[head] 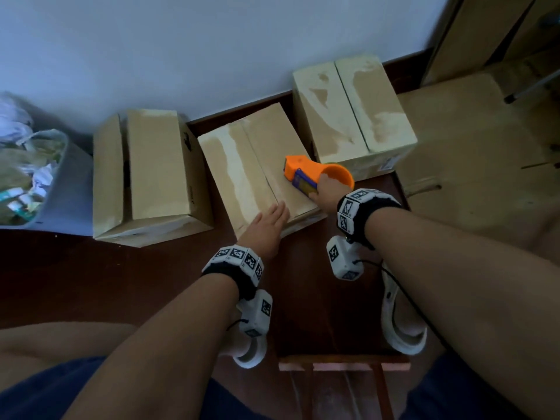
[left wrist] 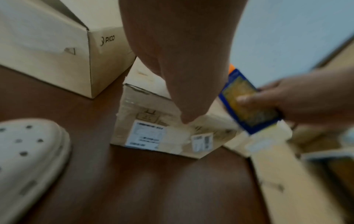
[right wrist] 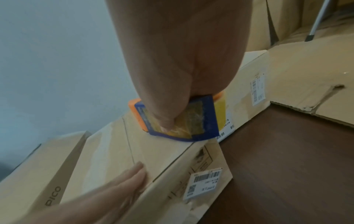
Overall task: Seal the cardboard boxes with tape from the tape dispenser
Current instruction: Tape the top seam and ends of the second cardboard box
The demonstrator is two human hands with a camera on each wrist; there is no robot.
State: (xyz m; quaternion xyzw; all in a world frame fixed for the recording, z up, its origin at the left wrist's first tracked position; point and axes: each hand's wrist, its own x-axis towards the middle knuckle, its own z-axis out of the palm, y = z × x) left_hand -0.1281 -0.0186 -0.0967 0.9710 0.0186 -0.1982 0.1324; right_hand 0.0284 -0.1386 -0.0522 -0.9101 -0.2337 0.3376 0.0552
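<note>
Three cardboard boxes stand on the dark floor along the wall. My left hand [head: 266, 222] lies flat, fingers straight, on the near edge of the middle box [head: 242, 171], beside its centre seam. My right hand [head: 325, 189] grips the orange and blue tape dispenser [head: 315, 174], which sits on the right half of that box's top. In the right wrist view the thumb presses the dispenser [right wrist: 201, 121] and the left hand [right wrist: 122, 184] rests flat on the middle box [right wrist: 118, 144]. The left box [head: 145, 174] has a flap gap; the right box [head: 351, 110] is closed.
A grey bin [head: 60, 195] full of paper and bags stands at the far left. Flattened cardboard [head: 469, 153] lies on the floor to the right. My feet in white clogs [head: 400, 322] stand near a wooden stool edge [head: 342, 365].
</note>
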